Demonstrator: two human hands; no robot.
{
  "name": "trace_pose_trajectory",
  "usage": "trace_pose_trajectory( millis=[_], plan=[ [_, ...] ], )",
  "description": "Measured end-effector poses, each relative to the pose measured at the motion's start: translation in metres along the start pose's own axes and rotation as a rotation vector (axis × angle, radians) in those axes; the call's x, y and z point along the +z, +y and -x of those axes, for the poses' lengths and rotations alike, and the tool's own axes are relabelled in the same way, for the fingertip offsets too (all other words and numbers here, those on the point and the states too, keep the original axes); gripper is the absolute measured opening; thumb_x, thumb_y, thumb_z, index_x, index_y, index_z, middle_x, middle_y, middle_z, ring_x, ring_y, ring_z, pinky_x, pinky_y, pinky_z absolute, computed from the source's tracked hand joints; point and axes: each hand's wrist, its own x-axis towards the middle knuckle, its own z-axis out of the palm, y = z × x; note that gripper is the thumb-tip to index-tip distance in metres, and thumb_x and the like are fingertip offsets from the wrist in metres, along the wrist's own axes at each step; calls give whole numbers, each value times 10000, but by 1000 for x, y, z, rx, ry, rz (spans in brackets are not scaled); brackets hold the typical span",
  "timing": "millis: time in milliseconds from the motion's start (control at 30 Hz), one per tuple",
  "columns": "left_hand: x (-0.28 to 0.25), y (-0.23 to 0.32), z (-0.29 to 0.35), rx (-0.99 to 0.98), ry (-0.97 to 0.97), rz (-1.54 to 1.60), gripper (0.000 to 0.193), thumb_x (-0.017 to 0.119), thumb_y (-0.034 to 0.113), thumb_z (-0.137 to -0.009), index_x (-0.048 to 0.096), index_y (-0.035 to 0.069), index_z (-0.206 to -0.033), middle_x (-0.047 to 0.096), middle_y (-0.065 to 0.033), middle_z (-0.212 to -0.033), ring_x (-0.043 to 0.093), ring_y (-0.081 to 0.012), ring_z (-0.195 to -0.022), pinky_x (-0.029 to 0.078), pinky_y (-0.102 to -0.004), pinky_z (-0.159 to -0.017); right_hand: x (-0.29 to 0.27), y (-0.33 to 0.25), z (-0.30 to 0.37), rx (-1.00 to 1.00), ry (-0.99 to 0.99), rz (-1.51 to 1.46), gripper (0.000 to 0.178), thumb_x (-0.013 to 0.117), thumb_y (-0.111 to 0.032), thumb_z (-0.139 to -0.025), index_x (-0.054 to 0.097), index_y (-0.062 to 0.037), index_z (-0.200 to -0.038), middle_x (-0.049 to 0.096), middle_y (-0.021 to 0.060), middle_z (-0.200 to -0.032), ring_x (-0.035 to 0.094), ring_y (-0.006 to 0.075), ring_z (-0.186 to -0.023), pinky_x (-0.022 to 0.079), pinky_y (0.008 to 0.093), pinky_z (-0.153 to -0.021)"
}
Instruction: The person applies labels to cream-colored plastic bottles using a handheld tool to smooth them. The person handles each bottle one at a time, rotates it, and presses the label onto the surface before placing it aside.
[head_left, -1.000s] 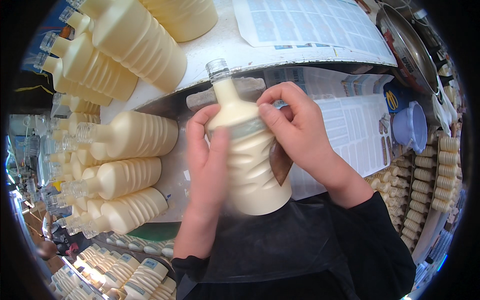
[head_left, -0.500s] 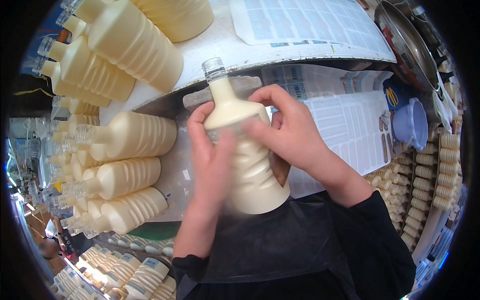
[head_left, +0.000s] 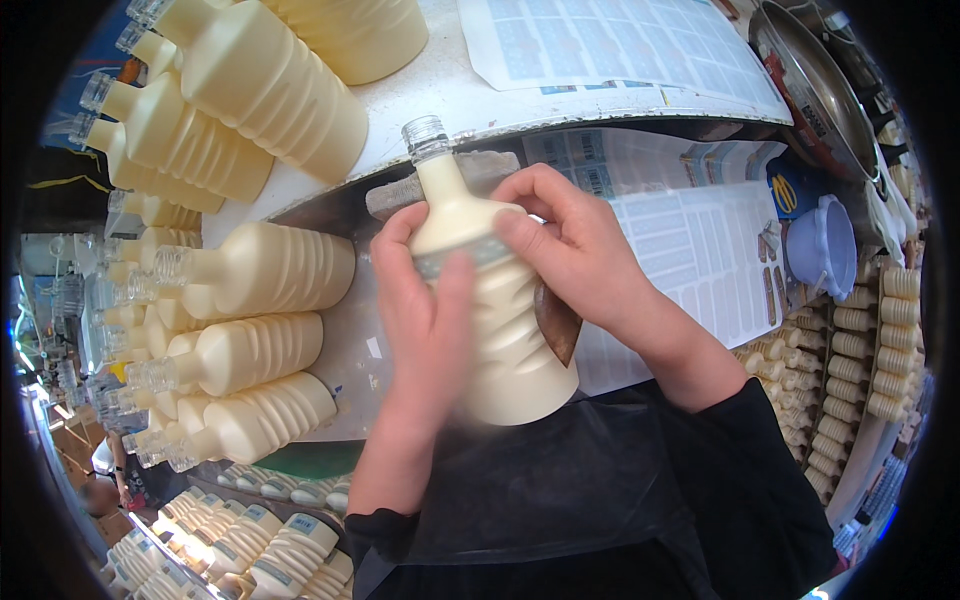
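A cream bottle [head_left: 510, 340] with a clear threaded neck leans between my hands, its base towards my lap. Across its shoulder runs a thin greyish label strip [head_left: 480, 252]. My left hand [head_left: 425, 290] grips the bottle's left side, the thumb blurred against the front below the strip. My right hand [head_left: 575, 240] clasps the right shoulder, its thumb near the strip's right end. Below the right palm shows a flat brown piece [head_left: 557, 322] against the bottle's side; whether the palm holds it is hidden. Behind the neck lies a folded grey cloth [head_left: 400, 196].
Several cream bottles [head_left: 265, 270] lie stacked at left, with others [head_left: 270, 90] on the white upper ledge [head_left: 440, 80]. Label sheets [head_left: 690, 240] spread to the right, beside a lavender bucket [head_left: 822, 248]. Labelled bottles [head_left: 290, 560] fill the lower left; another person [head_left: 110, 470] is beyond.
My right thumb has moved slightly right and up, uncovering more of the strip. The left thumb has shifted a little on the bottle, which stays nearly in place.
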Motion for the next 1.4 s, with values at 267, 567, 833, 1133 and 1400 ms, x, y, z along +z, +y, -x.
trace_pose_trajectory(
  millis=[267, 567, 833, 1133, 1400],
  plan=[
    [1, 8, -1, -103, -15, 113, 508, 587, 241, -1002, 430, -28, -1403, 556, -207, -1308, 555, -267, -1196, 432, -388, -1057, 2, 12, 2, -62, 11, -94, 229, 543, -237, -1078, 626, -46, -1175, 639, -18, -1004, 556, 33, -857, 475, 211, -747],
    [4, 9, -2, -112, -28, 120, 573, 645, 266, -981, 405, -19, -1418, 537, -196, -1315, 539, -252, -1195, 432, -385, -1055, 0, 14, 0, -30, -21, -189, 240, 655, -156, -1010, 598, 4, -1179, 647, 65, -1109, 630, 117, -1019, 534, 286, -875],
    [2, 6, -1, -95, -17, 111, 603, 668, 285, -966, 411, -34, -1408, 527, -205, -1313, 532, -270, -1202, 428, -401, -1062, 0, 10, 2, -12, -51, -203, 229, 634, -137, -1032, 573, -1, -1205, 620, 54, -1149, 618, 89, -1028, 542, 260, -875],
    [4, 5, -1, -89, -4, 92, 578, 659, 290, -972, 435, -34, -1395, 541, -211, -1304, 547, -278, -1192, 436, -399, -1050, 3, 15, 3, -56, 18, -211, 310, 649, -261, -997, 629, 3, -1159, 696, 103, -1064, 652, 166, -991, 517, 322, -870],
    [2, 0, 1, -109, -1, 210, 494, 574, 246, -1017, 441, -30, -1405, 540, -202, -1328, 551, -266, -1201, 433, -391, -1056, 1, 13, 1, -35, 26, -183, 337, 681, -287, -970, 624, -6, -1148, 706, 129, -1017, 673, 206, -941, 522, 345, -840]
  ],
)
